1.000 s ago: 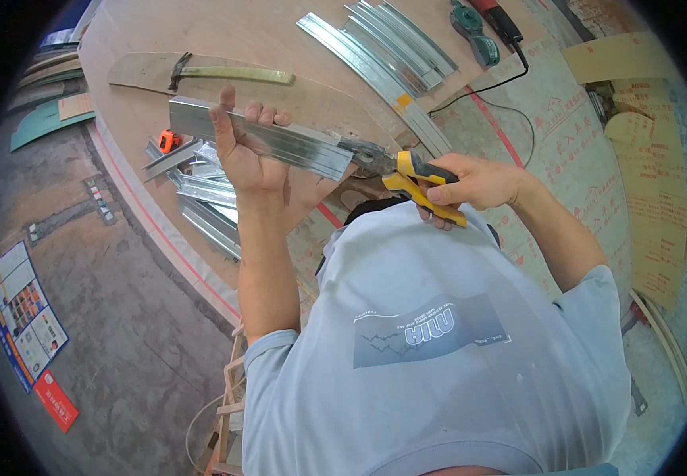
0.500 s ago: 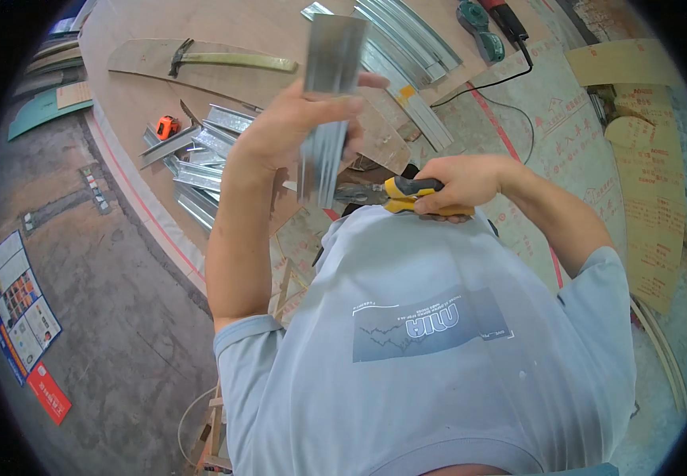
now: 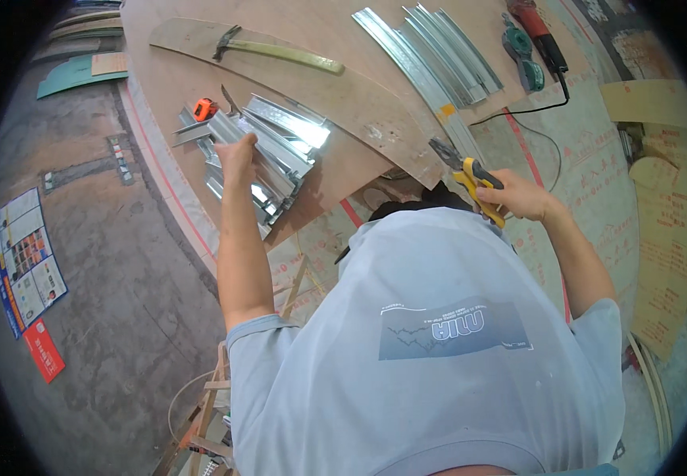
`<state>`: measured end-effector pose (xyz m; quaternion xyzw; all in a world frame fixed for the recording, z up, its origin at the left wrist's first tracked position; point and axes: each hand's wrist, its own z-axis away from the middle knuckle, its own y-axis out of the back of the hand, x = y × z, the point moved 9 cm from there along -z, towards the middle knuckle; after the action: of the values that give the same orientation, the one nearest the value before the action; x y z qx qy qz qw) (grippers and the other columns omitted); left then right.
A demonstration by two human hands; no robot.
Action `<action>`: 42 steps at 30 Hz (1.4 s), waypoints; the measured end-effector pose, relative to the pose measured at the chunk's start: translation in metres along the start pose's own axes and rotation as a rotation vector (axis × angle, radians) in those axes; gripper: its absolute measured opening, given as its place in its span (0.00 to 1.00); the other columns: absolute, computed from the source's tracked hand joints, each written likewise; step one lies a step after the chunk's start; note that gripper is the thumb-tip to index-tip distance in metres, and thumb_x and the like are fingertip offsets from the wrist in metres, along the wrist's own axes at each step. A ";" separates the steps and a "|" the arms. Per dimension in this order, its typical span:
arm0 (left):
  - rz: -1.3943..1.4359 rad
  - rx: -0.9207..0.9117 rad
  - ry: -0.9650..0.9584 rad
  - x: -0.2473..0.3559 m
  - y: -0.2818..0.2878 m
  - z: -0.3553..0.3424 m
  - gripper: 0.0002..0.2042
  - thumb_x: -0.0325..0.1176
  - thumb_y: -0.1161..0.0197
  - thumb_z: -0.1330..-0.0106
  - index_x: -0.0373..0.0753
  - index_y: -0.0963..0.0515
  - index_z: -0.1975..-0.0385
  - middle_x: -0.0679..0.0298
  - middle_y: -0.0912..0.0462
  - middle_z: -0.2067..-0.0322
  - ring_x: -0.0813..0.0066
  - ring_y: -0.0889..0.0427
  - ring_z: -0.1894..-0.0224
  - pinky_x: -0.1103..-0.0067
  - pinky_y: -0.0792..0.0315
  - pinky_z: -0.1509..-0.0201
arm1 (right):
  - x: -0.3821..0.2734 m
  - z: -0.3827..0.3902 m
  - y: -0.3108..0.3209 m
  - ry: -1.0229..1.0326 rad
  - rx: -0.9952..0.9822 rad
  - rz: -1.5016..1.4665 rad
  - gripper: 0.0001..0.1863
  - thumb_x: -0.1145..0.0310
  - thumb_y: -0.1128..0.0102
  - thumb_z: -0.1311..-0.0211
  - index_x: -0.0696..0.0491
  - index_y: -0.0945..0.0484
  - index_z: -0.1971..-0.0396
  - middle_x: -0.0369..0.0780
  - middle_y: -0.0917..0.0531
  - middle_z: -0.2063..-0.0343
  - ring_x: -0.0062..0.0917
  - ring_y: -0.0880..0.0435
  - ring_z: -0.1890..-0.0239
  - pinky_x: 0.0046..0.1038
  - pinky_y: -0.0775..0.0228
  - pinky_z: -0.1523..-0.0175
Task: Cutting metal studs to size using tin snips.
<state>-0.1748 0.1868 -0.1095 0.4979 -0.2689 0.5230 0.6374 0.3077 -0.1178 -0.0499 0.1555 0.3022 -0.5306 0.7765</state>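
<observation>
- left hand [image 3: 238,156]: on the pile of metal strips [image 3: 273,165], thumb side uppermost; fingers hidden, so cannot tell whether it pinches a strip or only rests there.
- right hand [image 3: 515,194]: closed round the yellow-and-black handles of the pliers [image 3: 471,176], well apart from the pile.
- metal strips lie loosely crossed on the table [image 3: 335,173], some ends near its edge; tape measure [image 3: 205,109] just beside.
- risk: a strip dragged from under others could slide the pile over the edge; cause, loose stacking.
- risk: thin metal edges could cut a bare palm; no gloves on.
- writing: shirt [image 3: 438,266] has pale lettering on a dark panel, upside down here; poster [image 3: 30,258], blue-edged, print too small to read; red card [image 3: 44,351], white characters; floor sheet [image 3: 589,159], red characters and marks.
</observation>
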 end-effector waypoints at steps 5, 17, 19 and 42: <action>-0.707 0.538 0.126 0.008 0.022 0.013 0.38 0.37 0.23 0.50 0.30 0.33 0.39 0.47 0.24 0.48 0.50 0.25 0.42 0.57 0.29 0.38 | 0.015 -0.005 0.000 -0.020 0.025 -0.049 0.16 0.55 0.40 0.30 0.53 0.24 0.58 0.36 0.16 0.65 0.19 0.19 0.65 0.26 0.25 0.62; -0.940 -0.554 -1.262 0.159 -0.382 0.131 0.28 0.29 0.34 0.38 0.49 0.28 0.34 0.63 0.31 0.31 0.59 0.34 0.29 0.55 0.35 0.31 | 0.027 0.009 0.020 0.111 0.137 -0.090 0.19 0.54 0.39 0.28 0.57 0.21 0.61 0.35 0.16 0.71 0.19 0.22 0.71 0.26 0.30 0.64; -0.995 -0.526 -1.325 0.164 -0.416 0.128 0.25 0.27 0.35 0.37 0.48 0.25 0.38 0.64 0.27 0.35 0.62 0.33 0.29 0.54 0.36 0.30 | 0.031 0.014 0.023 0.128 0.158 -0.102 0.18 0.54 0.39 0.28 0.57 0.21 0.62 0.35 0.16 0.71 0.19 0.22 0.71 0.26 0.30 0.63; -0.634 -0.316 -1.342 0.260 -0.262 0.182 0.36 0.29 0.23 0.45 0.40 0.32 0.34 0.58 0.17 0.53 0.62 0.17 0.52 0.67 0.33 0.41 | -0.050 0.038 0.040 0.423 0.260 -0.125 0.15 0.58 0.37 0.29 0.57 0.21 0.61 0.34 0.22 0.73 0.19 0.27 0.70 0.26 0.33 0.64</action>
<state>0.1831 0.1351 0.0878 0.6654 -0.5147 -0.1453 0.5208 0.3434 -0.0871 0.0078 0.3424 0.3960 -0.5677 0.6353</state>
